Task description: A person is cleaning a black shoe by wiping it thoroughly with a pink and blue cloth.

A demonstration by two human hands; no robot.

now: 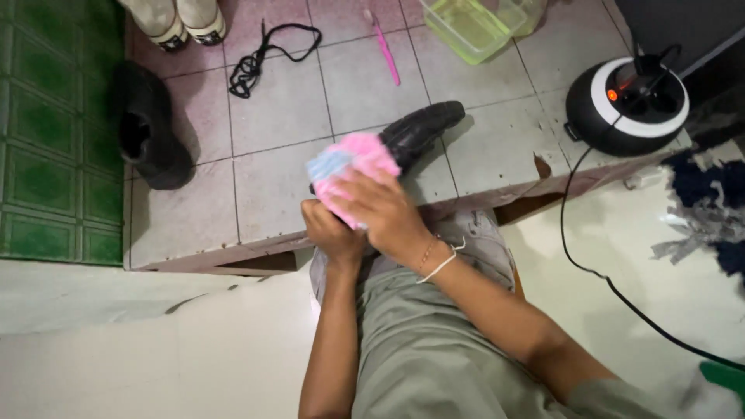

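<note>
Gripping black shoe (pixel 423 128) underneath, left hand (pixel 332 233) steadies while right hand (pixel 384 209) presses pink cloth (pixel 353 167) flat; shoe may slip onto tiled step (pixel 295 109).

Bare forearms, grey-green trousers, and on the right wrist a thin bead bracelet (pixel 427 252) beside a white string band (pixel 441 264)

Raised grey-pink tiled step (pixel 279 116), green tiles (pixel 46 132) left, pale floor (pixel 155 357) below.
</note>
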